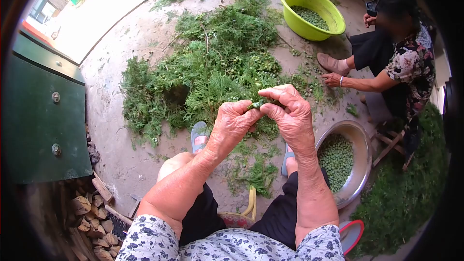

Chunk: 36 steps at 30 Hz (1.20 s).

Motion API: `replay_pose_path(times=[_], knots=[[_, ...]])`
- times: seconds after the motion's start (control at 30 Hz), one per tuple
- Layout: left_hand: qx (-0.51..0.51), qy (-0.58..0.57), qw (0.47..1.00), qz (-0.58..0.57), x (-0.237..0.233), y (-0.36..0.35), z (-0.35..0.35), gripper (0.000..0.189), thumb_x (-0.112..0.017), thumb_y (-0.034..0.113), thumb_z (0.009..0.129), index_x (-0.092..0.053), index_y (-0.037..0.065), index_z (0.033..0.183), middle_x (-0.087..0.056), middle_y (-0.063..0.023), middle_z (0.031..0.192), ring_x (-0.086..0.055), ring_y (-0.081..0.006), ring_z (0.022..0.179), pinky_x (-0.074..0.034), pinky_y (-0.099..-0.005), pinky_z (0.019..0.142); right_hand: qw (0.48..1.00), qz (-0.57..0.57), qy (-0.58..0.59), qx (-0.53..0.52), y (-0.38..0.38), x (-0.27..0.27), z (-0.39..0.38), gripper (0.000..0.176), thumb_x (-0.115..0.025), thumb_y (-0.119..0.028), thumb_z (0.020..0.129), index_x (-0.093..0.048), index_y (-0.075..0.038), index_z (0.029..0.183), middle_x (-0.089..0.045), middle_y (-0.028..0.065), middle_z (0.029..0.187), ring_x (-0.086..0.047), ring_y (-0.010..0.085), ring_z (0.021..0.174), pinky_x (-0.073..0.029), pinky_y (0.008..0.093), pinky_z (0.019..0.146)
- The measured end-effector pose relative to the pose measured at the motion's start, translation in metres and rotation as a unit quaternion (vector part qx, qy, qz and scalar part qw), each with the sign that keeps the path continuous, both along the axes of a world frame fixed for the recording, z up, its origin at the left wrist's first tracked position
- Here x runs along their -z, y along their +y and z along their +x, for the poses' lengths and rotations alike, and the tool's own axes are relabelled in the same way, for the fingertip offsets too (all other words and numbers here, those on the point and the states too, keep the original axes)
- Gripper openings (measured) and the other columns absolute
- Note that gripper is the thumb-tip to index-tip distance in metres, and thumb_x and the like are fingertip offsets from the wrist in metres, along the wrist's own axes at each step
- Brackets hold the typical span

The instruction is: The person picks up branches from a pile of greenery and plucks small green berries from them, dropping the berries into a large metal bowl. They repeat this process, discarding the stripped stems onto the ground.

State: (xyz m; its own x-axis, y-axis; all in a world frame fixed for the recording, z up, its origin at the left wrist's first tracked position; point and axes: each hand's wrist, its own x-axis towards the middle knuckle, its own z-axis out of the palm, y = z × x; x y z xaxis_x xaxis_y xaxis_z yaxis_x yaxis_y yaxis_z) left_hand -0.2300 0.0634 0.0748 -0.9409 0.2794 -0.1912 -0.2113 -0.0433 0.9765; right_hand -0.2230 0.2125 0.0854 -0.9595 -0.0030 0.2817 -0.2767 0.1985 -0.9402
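Note:
Both hands meet above the pile of cut evergreen branches, with a small evergreen sprig between their fingertips. My left hand is closed, pinching the sprig's left end between thumb and fingers. Opposite it, my right hand grips the other end between thumb and forefinger, its other fingers curled. A pale green tip shows between the two pinches; its details are too small to make out. Beside my right knee stands a steel bowl holding many small green cones.
A yellow-green basin with more green cones stands at the back. On the right, another person sits low, one hand near scattered cones on the floor. Split firewood and a dark green metal panel are on the left.

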Motion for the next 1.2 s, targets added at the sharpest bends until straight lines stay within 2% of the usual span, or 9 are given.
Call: replay_pose_path(times=[0.1,0.4,0.47,0.57,0.7,0.9,0.97,1.1,1.2], knots=[[0.019,0.033,0.998,-0.047,0.009,-0.004,-0.002,0.021,-0.064,0.019,0.084,-0.061,0.002,0.072,-0.051,0.0052,0.058,-0.045,-0.0022,0.053,-0.039,-0.0197,0.047,0.996,0.074,0.051,0.002,-0.001,-0.001,0.001,0.020,-0.069,-0.003,0.070,-0.064,-0.002,0.090,-0.057,0.0047,0.085,-0.054,0.0150,0.076,-0.044,0.0258,0.067],[0.060,0.041,0.993,-0.094,-0.001,-0.005,0.000,0.020,-0.067,0.023,0.081,-0.065,0.004,0.077,-0.050,0.0051,0.057,-0.045,-0.0025,0.053,-0.037,-0.0194,0.047,0.995,0.037,-0.088,-0.041,0.001,0.000,0.004,0.012,-0.065,-0.009,0.078,-0.062,-0.003,0.087,-0.055,0.0041,0.078,-0.052,0.0121,0.064,-0.042,0.0245,0.055],[0.073,0.025,0.992,-0.100,-0.005,-0.007,-0.001,0.020,-0.067,0.024,0.081,-0.066,0.004,0.081,-0.049,0.0053,0.057,-0.044,-0.0024,0.053,-0.036,-0.0193,0.047,0.927,-0.265,-0.256,-0.066,0.009,0.002,0.003,0.008,-0.060,-0.010,0.085,-0.059,-0.004,0.089,-0.056,0.0030,0.078,-0.051,0.0092,0.060,-0.038,0.0209,0.048],[0.053,0.025,0.998,-0.037,-0.007,-0.003,0.001,0.021,-0.067,0.025,0.081,-0.066,0.004,0.084,-0.047,0.0051,0.056,-0.042,-0.0026,0.051,-0.034,-0.0195,0.045,0.869,-0.443,-0.213,-0.053,0.016,-0.001,0.001,0.007,-0.056,-0.011,0.088,-0.055,-0.005,0.091,-0.057,0.0033,0.080,-0.051,0.0076,0.060,-0.036,0.0183,0.044],[0.060,0.037,0.997,-0.035,-0.009,-0.001,0.000,0.022,-0.066,0.026,0.082,-0.066,0.004,0.086,-0.046,0.0054,0.054,-0.041,-0.0024,0.049,-0.032,-0.0196,0.043,0.830,-0.511,-0.220,-0.025,0.020,-0.008,-0.002,0.012,-0.058,-0.015,0.087,-0.053,-0.005,0.092,-0.058,0.0048,0.082,-0.053,0.0098,0.062,-0.037,0.0190,0.045],[0.070,0.069,0.989,-0.111,-0.005,0.001,0.003,0.029,-0.066,0.024,0.082,-0.063,0.000,0.098,-0.040,-0.0029,0.053,-0.038,-0.0046,0.053,-0.037,-0.0249,0.048,0.869,-0.433,-0.237,-0.022,0.024,-0.005,0.001,0.010,-0.062,-0.010,0.083,-0.058,-0.004,0.089,-0.055,0.0002,0.074,-0.047,0.0038,0.052,-0.032,0.0160,0.041],[0.054,0.141,0.982,-0.115,0.002,0.002,0.004,0.025,-0.065,0.025,0.083,-0.066,0.001,0.091,-0.041,0.0066,0.053,-0.034,-0.0020,0.051,-0.028,-0.0208,0.044,0.946,-0.234,-0.219,-0.051,0.026,-0.011,0.003,0.017,-0.064,-0.010,0.081,-0.061,-0.002,0.097,-0.053,-0.0021,0.074,-0.044,0.0022,0.053,-0.030,0.0157,0.042],[0.059,0.159,0.978,-0.122,0.005,0.002,0.003,0.026,-0.066,0.024,0.083,-0.065,0.000,0.092,-0.040,0.0064,0.054,-0.033,-0.0023,0.053,-0.029,-0.0213,0.045,0.965,-0.135,-0.213,-0.065,0.022,-0.017,0.005,0.024,-0.063,-0.007,0.081,-0.061,-0.002,0.104,-0.053,-0.0032,0.074,-0.044,0.0025,0.055,-0.035,0.0169,0.048],[0.080,0.134,0.977,-0.147,-0.001,0.002,0.002,0.028,-0.066,0.024,0.081,-0.063,0.001,0.097,-0.046,-0.0089,0.055,-0.040,-0.0094,0.051,-0.040,-0.0271,0.049,0.963,-0.128,-0.233,-0.045,0.022,-0.015,0.004,0.015,-0.062,-0.006,0.081,-0.061,-0.003,0.096,-0.054,-0.0020,0.074,-0.045,0.0031,0.057,-0.038,0.0183,0.049]])
